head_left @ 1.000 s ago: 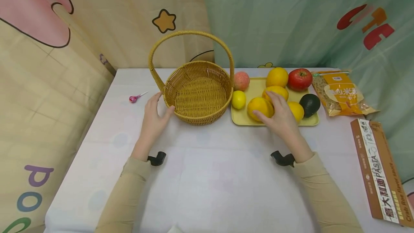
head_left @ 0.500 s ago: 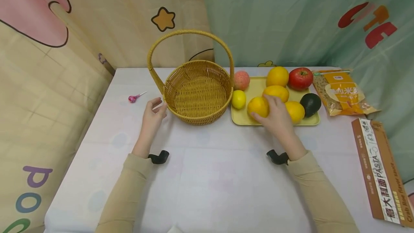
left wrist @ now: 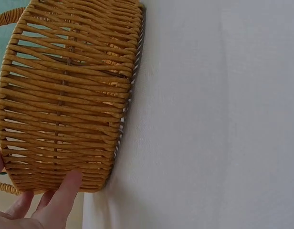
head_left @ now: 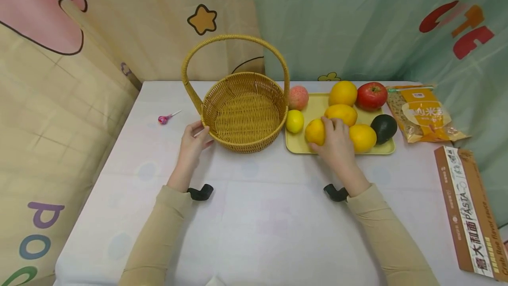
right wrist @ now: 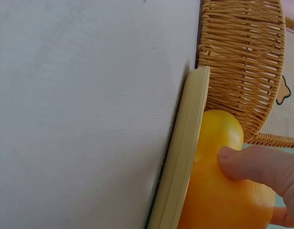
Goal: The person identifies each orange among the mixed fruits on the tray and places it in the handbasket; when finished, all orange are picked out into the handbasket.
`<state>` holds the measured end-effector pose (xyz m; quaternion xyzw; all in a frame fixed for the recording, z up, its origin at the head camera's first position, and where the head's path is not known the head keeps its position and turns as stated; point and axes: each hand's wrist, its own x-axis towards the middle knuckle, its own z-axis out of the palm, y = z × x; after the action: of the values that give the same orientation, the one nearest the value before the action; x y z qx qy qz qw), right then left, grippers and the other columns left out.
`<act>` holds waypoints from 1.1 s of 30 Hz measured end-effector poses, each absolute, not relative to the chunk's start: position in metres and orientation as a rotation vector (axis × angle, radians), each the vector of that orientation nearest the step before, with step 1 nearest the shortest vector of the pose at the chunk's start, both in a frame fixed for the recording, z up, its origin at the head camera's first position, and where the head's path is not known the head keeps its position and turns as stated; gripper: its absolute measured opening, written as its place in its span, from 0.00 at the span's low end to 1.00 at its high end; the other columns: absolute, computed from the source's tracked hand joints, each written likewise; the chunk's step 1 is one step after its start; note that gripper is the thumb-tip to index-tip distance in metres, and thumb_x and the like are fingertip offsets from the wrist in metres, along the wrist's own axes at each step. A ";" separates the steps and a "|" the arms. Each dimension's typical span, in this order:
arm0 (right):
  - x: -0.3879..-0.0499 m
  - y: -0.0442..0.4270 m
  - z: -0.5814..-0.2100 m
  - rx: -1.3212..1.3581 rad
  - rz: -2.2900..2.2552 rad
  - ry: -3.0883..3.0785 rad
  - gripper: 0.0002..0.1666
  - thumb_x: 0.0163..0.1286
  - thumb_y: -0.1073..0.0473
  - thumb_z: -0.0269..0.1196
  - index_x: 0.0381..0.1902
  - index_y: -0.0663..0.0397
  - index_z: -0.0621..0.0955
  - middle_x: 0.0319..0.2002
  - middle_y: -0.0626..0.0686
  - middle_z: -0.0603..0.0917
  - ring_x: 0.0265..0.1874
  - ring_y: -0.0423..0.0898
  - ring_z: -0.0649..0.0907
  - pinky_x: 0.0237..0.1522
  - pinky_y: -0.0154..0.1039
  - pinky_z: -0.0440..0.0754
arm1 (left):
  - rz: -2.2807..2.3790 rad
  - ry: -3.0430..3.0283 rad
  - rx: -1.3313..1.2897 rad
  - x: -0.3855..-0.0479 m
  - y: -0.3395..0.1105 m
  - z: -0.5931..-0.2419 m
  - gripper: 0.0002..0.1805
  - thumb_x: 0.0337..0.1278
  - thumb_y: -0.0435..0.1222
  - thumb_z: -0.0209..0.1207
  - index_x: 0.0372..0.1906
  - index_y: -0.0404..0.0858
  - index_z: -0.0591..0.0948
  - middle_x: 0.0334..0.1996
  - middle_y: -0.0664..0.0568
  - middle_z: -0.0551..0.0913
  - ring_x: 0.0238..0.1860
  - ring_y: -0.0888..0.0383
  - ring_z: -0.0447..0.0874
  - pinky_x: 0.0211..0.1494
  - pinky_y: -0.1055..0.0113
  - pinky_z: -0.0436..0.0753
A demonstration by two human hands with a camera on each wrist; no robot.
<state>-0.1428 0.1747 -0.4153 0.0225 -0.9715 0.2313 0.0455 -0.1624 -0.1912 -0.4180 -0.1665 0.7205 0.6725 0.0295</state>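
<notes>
A wicker basket [head_left: 248,120] with a tall arched handle stands at the back of the table. My left hand [head_left: 192,144] grips its near left side, thumb at the rim and fingers against the outer weave; the left wrist view shows a finger [left wrist: 66,193] on the weave. To the right, my right hand [head_left: 337,144] holds an orange [head_left: 315,131] on a pale yellow tray [head_left: 299,148], thumb on its near side. In the right wrist view the thumb [right wrist: 252,164] presses the orange [right wrist: 223,200], with a lemon [right wrist: 218,131] beyond it.
Several more fruits are on or beside the tray: a peach [head_left: 298,97], a red apple [head_left: 372,96] and a dark avocado [head_left: 383,129]. A grain bag [head_left: 424,114] and a pasta box [head_left: 468,211] lie at the right, a lollipop [head_left: 164,119] at the left.
My right hand has closed its fingers around the orange, which stays on the tray. My left hand drew back from the basket's rim, then came to it again.
</notes>
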 end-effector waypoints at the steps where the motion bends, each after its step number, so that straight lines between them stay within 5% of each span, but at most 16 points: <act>1: -0.143 0.174 -0.416 0.069 0.702 -2.962 0.47 0.57 0.56 0.74 0.69 0.65 0.65 0.61 0.69 0.66 0.59 0.66 0.66 0.53 0.64 0.78 | 2.078 2.210 -0.520 -0.162 -0.191 -0.418 0.29 0.73 0.37 0.51 0.73 0.33 0.58 0.71 0.38 0.63 0.67 0.45 0.71 0.64 0.54 0.82; 11: -0.144 0.173 -0.421 0.049 0.723 -2.879 0.47 0.53 0.57 0.75 0.66 0.67 0.67 0.58 0.71 0.68 0.54 0.67 0.69 0.51 0.63 0.78 | 2.064 2.216 -0.552 -0.164 -0.189 -0.421 0.28 0.73 0.36 0.50 0.72 0.33 0.58 0.71 0.39 0.62 0.66 0.46 0.72 0.63 0.57 0.83; 22: -0.148 0.173 -0.398 -0.037 1.075 -2.743 0.47 0.55 0.55 0.74 0.68 0.64 0.65 0.62 0.67 0.68 0.60 0.62 0.69 0.69 0.59 0.70 | 2.053 2.242 -0.543 -0.164 -0.189 -0.422 0.27 0.73 0.36 0.50 0.71 0.33 0.60 0.70 0.39 0.63 0.64 0.45 0.74 0.62 0.57 0.83; 33: -0.157 0.152 -0.380 0.021 1.335 -2.572 0.45 0.56 0.53 0.74 0.68 0.60 0.67 0.61 0.62 0.71 0.58 0.56 0.72 0.61 0.54 0.79 | 2.106 2.262 -0.551 -0.165 -0.184 -0.423 0.26 0.73 0.35 0.50 0.70 0.31 0.61 0.67 0.37 0.68 0.64 0.47 0.74 0.62 0.54 0.83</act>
<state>-0.1572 0.1519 -0.3795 0.0073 -0.8809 0.4573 0.1216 -0.1649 -0.1843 -0.4234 -0.1755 0.7205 0.6708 0.0014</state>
